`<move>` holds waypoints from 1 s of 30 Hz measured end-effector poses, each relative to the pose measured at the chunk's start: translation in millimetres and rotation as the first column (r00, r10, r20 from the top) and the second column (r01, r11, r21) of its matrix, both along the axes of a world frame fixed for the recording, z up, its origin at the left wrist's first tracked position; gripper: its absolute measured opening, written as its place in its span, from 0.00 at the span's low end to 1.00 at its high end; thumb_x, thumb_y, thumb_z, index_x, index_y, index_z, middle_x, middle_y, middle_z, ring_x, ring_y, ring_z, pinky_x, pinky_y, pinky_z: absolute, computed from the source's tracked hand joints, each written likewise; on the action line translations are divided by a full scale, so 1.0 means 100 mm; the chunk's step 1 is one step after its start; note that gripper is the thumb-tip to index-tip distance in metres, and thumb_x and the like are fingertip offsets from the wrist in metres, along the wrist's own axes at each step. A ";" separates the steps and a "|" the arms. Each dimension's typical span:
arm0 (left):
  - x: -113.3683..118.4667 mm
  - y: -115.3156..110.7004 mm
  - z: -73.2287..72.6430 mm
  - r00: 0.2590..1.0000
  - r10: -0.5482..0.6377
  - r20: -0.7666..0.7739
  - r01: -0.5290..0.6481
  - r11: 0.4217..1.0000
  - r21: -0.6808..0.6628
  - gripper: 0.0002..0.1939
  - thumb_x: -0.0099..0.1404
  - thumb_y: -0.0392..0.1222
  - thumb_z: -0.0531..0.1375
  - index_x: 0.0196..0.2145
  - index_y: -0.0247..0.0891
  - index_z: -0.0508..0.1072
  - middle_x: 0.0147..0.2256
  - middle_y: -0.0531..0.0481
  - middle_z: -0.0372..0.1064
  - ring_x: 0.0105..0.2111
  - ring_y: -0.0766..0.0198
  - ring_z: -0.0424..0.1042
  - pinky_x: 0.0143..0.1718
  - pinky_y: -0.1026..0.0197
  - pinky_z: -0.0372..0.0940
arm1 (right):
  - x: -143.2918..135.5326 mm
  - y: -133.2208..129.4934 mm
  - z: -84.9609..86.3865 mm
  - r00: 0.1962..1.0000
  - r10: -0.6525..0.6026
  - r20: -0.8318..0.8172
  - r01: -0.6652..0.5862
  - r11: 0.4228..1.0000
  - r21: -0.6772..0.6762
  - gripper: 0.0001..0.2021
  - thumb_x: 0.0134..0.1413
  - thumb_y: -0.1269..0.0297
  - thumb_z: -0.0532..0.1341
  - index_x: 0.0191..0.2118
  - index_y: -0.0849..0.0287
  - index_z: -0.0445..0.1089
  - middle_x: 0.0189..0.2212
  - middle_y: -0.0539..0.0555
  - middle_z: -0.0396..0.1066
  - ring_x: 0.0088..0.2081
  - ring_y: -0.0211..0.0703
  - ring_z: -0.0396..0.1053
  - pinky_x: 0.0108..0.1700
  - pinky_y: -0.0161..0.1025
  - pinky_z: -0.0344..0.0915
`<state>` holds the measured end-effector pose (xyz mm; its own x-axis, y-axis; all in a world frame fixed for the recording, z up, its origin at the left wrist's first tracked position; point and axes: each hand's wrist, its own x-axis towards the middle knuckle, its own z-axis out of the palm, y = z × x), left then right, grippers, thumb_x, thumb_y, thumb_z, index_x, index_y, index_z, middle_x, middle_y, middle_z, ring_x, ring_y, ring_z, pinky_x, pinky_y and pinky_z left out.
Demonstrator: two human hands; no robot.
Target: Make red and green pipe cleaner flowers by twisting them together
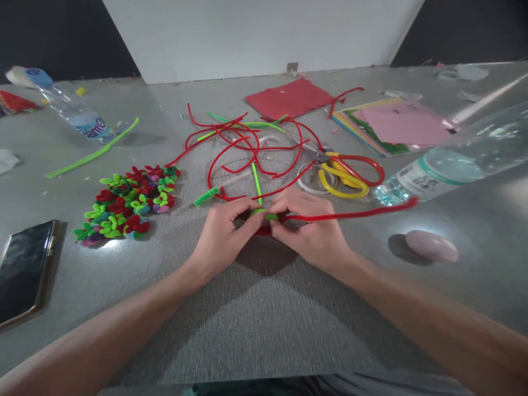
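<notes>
Both hands meet low over the middle of the table. My left hand (229, 234) pinches a green and red pipe cleaner piece (259, 212) between thumb and fingers. Gripping the same piece from the other side is my right hand (311, 228). A long red pipe cleaner (355, 214) runs out past my right hand to the right. One green pipe cleaner (257, 181) stretches away from the fingertips. Just left of my left hand lies a tight green coil (206, 196). Loose red pipe cleaners (251, 143) curl in a tangle beyond the hands.
Small red and green pipe cleaner shapes (126, 203) cluster at left, beside a phone (27, 269). Scissors (346, 173) and a plastic bottle (449, 159) are right; another bottle (78, 113) is back left. Coloured paper (400, 124), red sheet (291, 99) and a smooth pinkish object (432, 246) also lie there.
</notes>
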<state>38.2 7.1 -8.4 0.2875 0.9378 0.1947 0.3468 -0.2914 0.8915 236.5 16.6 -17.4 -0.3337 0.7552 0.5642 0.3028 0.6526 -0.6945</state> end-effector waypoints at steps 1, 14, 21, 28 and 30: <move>0.00 0.00 0.00 1.000 -0.008 -0.001 0.008 1.000 -0.007 0.11 0.74 0.42 0.60 0.36 0.36 0.79 0.34 0.50 0.79 0.34 0.64 0.72 0.37 0.61 0.64 | 0.00 0.00 0.00 1.000 -0.001 0.006 0.001 1.000 0.005 0.08 0.55 0.78 0.64 0.35 0.57 0.75 0.33 0.51 0.77 0.36 0.42 0.74 0.41 0.41 0.69; -0.07 0.07 -0.07 0.996 0.034 0.082 -0.030 0.998 -0.048 0.12 0.75 0.44 0.61 0.37 0.36 0.81 0.33 0.50 0.78 0.32 0.64 0.72 0.35 0.62 0.65 | 0.04 0.08 -0.01 0.982 -0.104 -0.156 0.045 0.939 -0.340 0.14 0.71 0.59 0.62 0.34 0.58 0.78 0.25 0.48 0.73 0.27 0.36 0.70 0.29 0.35 0.66; -0.05 0.08 -0.06 0.994 0.047 0.103 -0.041 0.997 -0.060 0.09 0.72 0.43 0.63 0.37 0.35 0.80 0.33 0.50 0.77 0.32 0.65 0.72 0.35 0.64 0.66 | 0.03 0.08 0.01 0.929 -0.036 -0.368 -0.151 0.871 -0.468 0.17 0.71 0.52 0.64 0.34 0.58 0.78 0.24 0.49 0.74 0.25 0.34 0.71 0.28 0.32 0.72; -0.04 0.06 0.00 0.996 -0.007 0.094 0.015 0.996 -0.085 0.07 0.71 0.42 0.63 0.39 0.36 0.79 0.35 0.51 0.76 0.35 0.64 0.71 0.38 0.62 0.64 | 0.02 0.06 0.02 0.913 0.018 -0.407 -0.224 0.856 -0.467 0.16 0.72 0.53 0.63 0.35 0.58 0.77 0.25 0.49 0.75 0.25 0.33 0.72 0.29 0.31 0.71; -0.05 0.06 0.01 0.994 -0.050 0.093 0.056 0.996 -0.069 0.08 0.68 0.41 0.65 0.43 0.36 0.80 0.39 0.50 0.78 0.38 0.63 0.73 0.42 0.62 0.65 | 0.02 0.06 0.01 0.921 0.043 -0.387 -0.228 0.866 -0.446 0.16 0.73 0.53 0.62 0.35 0.58 0.76 0.25 0.49 0.76 0.26 0.33 0.72 0.30 0.31 0.71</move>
<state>33.7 13.1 -7.7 0.3212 0.9342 0.1554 0.2488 -0.2415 0.9380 238.2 22.7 -16.0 -0.3012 0.9209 0.2475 -0.0887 0.2314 -0.9688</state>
